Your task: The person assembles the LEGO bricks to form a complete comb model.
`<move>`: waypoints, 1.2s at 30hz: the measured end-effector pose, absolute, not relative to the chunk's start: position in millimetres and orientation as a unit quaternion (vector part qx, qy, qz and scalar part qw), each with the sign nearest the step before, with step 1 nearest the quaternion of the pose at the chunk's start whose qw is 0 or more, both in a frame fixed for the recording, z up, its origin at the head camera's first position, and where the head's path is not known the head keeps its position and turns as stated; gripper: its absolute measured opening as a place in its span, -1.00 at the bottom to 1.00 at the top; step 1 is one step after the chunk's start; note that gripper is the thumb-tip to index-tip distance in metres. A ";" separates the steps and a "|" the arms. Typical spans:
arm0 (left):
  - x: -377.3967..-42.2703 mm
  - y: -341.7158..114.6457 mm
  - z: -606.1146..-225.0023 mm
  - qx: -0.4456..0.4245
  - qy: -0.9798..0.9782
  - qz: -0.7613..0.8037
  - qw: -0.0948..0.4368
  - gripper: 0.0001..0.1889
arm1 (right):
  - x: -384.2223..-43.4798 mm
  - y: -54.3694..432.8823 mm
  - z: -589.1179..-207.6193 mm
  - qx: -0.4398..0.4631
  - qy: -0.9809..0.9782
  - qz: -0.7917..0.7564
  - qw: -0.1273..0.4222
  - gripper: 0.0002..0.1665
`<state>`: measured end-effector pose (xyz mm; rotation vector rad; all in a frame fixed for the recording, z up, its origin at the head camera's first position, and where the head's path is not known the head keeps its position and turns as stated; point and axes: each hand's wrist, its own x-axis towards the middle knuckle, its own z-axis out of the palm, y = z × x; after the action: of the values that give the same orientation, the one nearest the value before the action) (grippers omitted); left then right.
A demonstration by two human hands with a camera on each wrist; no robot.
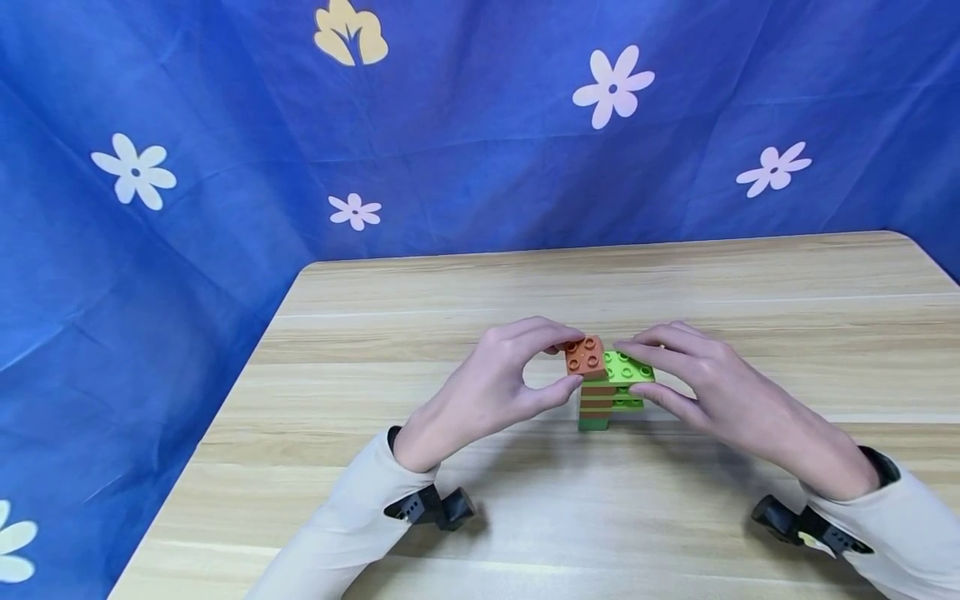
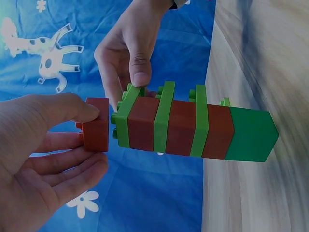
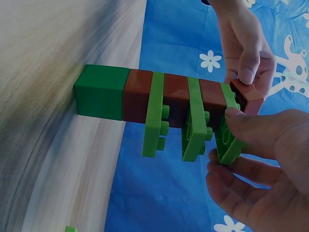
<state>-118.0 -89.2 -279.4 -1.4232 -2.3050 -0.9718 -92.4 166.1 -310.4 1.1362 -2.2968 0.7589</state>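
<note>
A toy building brick tower stands on the table, its dark green brick (image 2: pixel 253 134) at the bottom. Above that base, brown bricks (image 3: pixel 137 95) alternate with light green plates (image 3: pixel 194 118) that jut out to the right. My left hand (image 1: pixel 498 379) pinches a reddish-brown brick (image 2: pixel 96 124) between thumb and fingers. In the left wrist view a narrow gap separates this brick from the studs of the tower's top plate; it looks tilted in the right wrist view. My right hand (image 1: pixel 708 379) grips the overhanging end of the top light green plate (image 1: pixel 628 367).
The tower stands on a wood-grain table (image 1: pixel 375 333). Behind it hangs a blue cloth (image 1: pixel 465 125) with pale flower shapes. A small light green piece (image 3: pixel 71 229) shows at the lower edge of the right wrist view.
</note>
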 end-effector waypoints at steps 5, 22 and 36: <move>-118.2 -87.0 -278.8 -0.490 -0.796 -0.332 0.127 -0.66 | -92.5 166.1 -310.7 0.415 -0.834 0.277 0.234 -0.48; -121.1 -80.9 -281.8 -0.490 -0.792 -0.347 0.112 -0.60 | -91.9 167.0 -309.3 0.409 -0.840 0.278 0.225 -0.51; -120.6 -80.6 -288.2 -0.519 -0.759 -0.377 0.116 -0.75 | -89.4 161.9 -300.4 0.400 -0.849 0.281 0.202 -0.52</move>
<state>-120.6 -80.6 -288.2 -1.5187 -2.2224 -1.1037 -89.4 161.9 -300.4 1.1174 -2.3700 0.7860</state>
